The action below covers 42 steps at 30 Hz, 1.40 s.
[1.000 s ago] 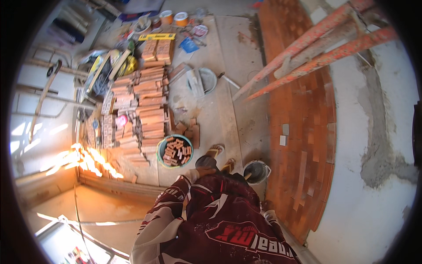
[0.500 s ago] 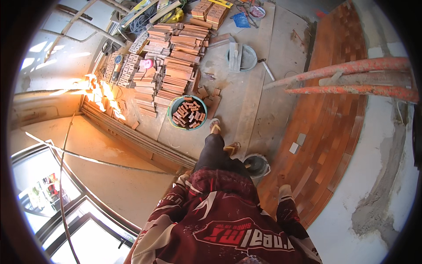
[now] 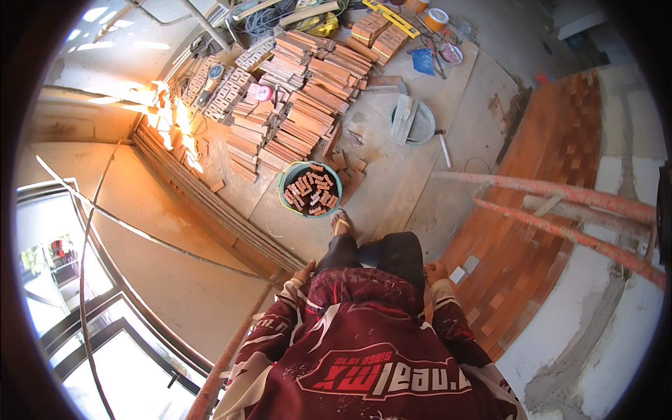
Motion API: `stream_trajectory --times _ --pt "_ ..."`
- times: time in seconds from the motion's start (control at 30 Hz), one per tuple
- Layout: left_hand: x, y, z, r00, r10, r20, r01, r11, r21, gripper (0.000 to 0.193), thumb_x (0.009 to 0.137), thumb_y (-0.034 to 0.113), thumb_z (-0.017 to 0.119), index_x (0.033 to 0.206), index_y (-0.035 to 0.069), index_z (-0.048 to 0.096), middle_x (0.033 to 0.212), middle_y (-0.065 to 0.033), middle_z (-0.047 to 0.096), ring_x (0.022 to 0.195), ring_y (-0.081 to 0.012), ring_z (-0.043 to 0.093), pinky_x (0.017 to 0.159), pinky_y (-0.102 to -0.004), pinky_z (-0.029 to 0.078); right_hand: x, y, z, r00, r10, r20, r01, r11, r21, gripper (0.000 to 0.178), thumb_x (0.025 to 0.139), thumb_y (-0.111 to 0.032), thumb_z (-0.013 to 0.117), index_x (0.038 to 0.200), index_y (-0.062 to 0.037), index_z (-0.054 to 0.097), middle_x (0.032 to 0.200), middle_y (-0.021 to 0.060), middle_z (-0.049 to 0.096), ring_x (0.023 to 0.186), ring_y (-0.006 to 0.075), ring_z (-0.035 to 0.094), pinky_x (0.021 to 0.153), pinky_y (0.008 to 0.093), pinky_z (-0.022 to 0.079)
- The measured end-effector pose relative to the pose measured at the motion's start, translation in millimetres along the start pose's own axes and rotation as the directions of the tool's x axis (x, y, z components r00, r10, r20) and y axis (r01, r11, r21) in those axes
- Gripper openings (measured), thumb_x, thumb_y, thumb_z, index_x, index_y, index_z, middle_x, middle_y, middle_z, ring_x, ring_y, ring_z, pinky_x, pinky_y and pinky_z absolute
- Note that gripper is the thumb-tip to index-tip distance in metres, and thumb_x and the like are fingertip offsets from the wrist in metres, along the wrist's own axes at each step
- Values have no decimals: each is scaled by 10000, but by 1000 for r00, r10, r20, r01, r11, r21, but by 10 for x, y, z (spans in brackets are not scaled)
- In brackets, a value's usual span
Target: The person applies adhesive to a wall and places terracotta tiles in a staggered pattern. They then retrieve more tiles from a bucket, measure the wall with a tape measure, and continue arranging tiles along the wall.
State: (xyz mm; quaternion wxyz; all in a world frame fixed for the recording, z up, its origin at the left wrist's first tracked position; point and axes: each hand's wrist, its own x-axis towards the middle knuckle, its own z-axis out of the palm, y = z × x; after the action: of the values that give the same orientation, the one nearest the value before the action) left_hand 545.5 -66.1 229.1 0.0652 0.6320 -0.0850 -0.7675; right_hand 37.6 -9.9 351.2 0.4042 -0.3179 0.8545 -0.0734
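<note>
Our left hand (image 3: 305, 271) and right hand (image 3: 437, 271) hung half-curled by our thighs (image 3: 337, 253) — any grip, we couldn't tell; short, careful steps suited us, keeping our sandalled foot (image 3: 340, 224) clear of the teal bucket (image 3: 288, 174) just beside it — round, heaped with jumbled terracotta pieces (image 3: 311, 190)

This seems to be a room under construction. Stacks of reddish tiles (image 3: 311, 115) and a yellow spirit level (image 3: 392, 19) lie at upper centre; a bucket (image 3: 282, 192) of tile pieces stands near the middle. At right there are worn red poles (image 3: 560, 190), a reddish tiled strip (image 3: 539, 154) and a wall with rough grey cement (image 3: 588, 343).
</note>
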Motion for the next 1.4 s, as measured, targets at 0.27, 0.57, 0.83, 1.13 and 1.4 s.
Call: stream_trajectory --times 0.27,0.57,0.83,1.13,1.4 --pt "-642 1556 681 954 54 -294 -145 944 -297 488 912 406 637 1224 47 524 1070 -145 666 825 -275 672 649 -389 520 1071 -599 -153 983 -142 113 163 967 -198 279 855 -309 667 935 -43 691 857 148 707 784 282 689 732 388 535" --pt "-491 1129 1279 858 -46 -512 -4 995 -95 334 878 329 673 988 13 679 799 -97 670 640 -209 651 499 -324 484 3064 -2236 -379 900 -230 369 344 896 -280 273 820 -325 691 929 -75 696 948 146 706 921 329 666 825 413 516" --pt "-422 1240 2287 845 -80 -529 213 957 195 682 799 462 713 1290 16 558 1153 -226 650 1088 -332 631 933 -387 487 4705 -3186 -23 806 -390 446 539 795 -279 271 801 -302 721 930 -68 671 909 115 707 879 295 674 795 404 518" --pt "255 1210 2036 799 -184 -572 362 908 213 917 777 473 706 1497 116 266 1463 -282 352 1362 -430 349 1120 -449 324 4424 -3428 1998 547 -280 789 717 644 -268 552 743 -368 773 1173 -76 587 1175 191 616 1139 365 554 988 451 431" --pt "899 889 1192 779 -222 -586 447 852 272 900 804 413 670 1531 198 184 1550 -251 185 1398 -473 245 1090 -565 315 3365 -3514 3876 704 -434 562 656 702 -278 1205 592 -247 899 1523 -188 137 1266 226 408 1217 421 407 989 484 388"
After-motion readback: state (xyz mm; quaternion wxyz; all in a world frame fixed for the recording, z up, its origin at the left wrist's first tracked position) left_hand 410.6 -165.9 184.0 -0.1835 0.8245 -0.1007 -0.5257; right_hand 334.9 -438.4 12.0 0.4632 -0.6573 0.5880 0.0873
